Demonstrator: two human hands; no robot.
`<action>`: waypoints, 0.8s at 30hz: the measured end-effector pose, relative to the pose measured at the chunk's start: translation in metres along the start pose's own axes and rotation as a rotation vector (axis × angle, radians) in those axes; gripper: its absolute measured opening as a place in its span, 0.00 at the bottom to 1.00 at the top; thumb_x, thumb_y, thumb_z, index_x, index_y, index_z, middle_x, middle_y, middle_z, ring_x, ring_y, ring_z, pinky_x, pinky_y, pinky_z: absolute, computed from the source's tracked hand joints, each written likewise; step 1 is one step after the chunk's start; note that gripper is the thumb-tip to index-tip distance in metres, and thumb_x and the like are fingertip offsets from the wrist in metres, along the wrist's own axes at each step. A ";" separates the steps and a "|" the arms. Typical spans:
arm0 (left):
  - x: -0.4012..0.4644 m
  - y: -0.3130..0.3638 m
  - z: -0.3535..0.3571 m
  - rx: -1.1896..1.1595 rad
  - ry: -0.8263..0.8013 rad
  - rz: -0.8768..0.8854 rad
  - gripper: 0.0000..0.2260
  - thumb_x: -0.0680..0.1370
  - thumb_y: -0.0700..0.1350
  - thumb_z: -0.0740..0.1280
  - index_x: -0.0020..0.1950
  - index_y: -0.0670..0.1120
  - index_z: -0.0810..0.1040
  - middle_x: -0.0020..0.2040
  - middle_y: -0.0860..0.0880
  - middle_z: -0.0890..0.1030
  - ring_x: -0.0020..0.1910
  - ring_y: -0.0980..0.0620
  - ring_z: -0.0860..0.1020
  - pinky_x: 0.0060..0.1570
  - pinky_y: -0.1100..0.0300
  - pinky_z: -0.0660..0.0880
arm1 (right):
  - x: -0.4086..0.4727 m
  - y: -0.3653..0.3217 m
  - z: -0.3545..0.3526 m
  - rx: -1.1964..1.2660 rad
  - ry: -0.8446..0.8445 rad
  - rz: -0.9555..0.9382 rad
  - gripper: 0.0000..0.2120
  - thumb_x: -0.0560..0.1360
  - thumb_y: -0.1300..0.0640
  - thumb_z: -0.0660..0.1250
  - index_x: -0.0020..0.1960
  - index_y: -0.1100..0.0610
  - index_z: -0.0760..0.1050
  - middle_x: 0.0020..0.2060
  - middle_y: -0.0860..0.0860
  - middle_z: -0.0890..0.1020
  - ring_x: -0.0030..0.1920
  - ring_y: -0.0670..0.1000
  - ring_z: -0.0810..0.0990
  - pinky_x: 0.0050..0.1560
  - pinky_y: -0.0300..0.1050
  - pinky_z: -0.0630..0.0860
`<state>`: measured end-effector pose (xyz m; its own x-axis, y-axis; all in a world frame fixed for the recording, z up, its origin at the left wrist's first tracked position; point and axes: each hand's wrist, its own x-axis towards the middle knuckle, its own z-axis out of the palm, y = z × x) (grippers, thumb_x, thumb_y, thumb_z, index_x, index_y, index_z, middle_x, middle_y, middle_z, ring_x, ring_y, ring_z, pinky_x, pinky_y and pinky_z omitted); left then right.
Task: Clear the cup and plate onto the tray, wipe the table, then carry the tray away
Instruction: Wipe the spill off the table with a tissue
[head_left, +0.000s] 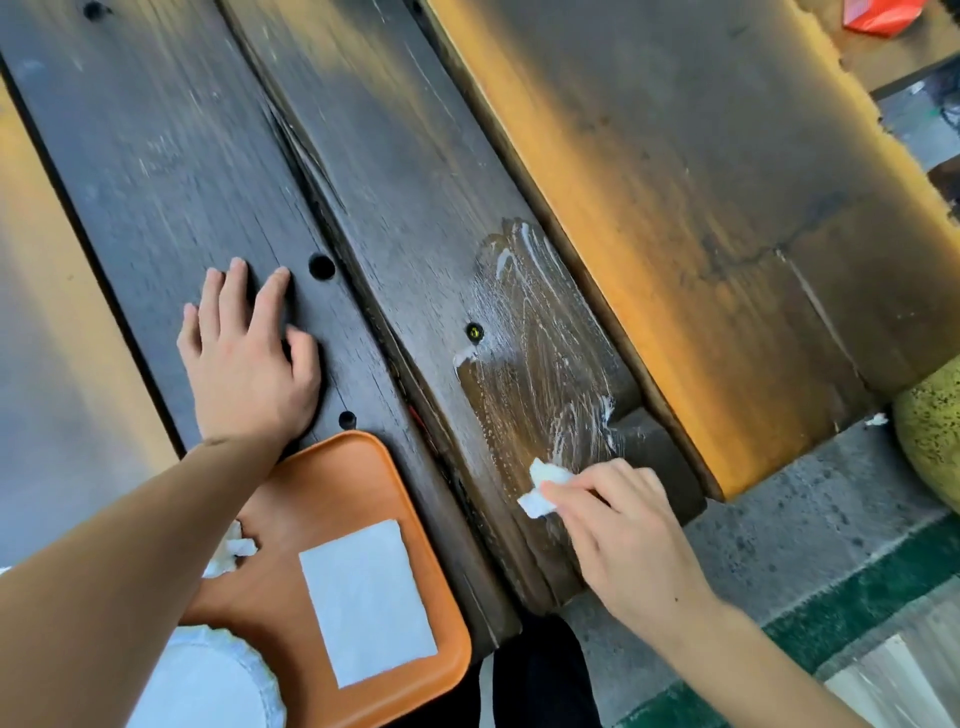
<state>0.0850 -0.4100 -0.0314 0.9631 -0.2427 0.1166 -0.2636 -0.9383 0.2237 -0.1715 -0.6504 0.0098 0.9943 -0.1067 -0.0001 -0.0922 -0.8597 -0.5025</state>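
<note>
Table (218, 171) planks dark, grainy; right hand (623, 535) presses crumpled tissue (543, 488).

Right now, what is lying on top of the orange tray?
On the orange tray: a flat white napkin, a crumpled tissue and a white plate. The left forearm covers part; no cup is visible.

Plate (208, 686) cut off at bottom edge; tray (332, 467) partly under forearm.

Red object (880, 15), perhaps a packet, far right; speckled yellow-green object (930, 441) below.
</note>
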 end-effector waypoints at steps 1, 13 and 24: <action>-0.001 0.000 0.000 0.001 0.003 -0.009 0.26 0.77 0.47 0.56 0.75 0.47 0.70 0.79 0.40 0.65 0.80 0.40 0.60 0.77 0.41 0.54 | 0.011 -0.002 -0.003 0.065 0.024 0.056 0.10 0.78 0.59 0.64 0.54 0.54 0.83 0.43 0.46 0.79 0.44 0.47 0.77 0.47 0.47 0.69; 0.000 0.000 -0.003 0.014 0.001 -0.016 0.27 0.77 0.49 0.54 0.75 0.47 0.71 0.79 0.40 0.65 0.80 0.40 0.60 0.77 0.40 0.55 | 0.139 0.008 -0.043 0.257 -0.087 0.509 0.05 0.78 0.55 0.66 0.51 0.45 0.76 0.39 0.39 0.82 0.43 0.37 0.79 0.59 0.34 0.71; 0.001 0.002 -0.003 0.017 -0.008 -0.029 0.26 0.77 0.48 0.55 0.75 0.47 0.71 0.79 0.40 0.65 0.80 0.40 0.60 0.77 0.41 0.54 | 0.136 0.002 -0.038 -0.098 -0.026 0.305 0.14 0.74 0.45 0.71 0.57 0.48 0.79 0.46 0.44 0.80 0.48 0.47 0.78 0.53 0.49 0.74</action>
<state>0.0851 -0.4110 -0.0277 0.9708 -0.2167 0.1028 -0.2342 -0.9490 0.2109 -0.0384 -0.6856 0.0417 0.9210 -0.3548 -0.1609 -0.3896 -0.8343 -0.3901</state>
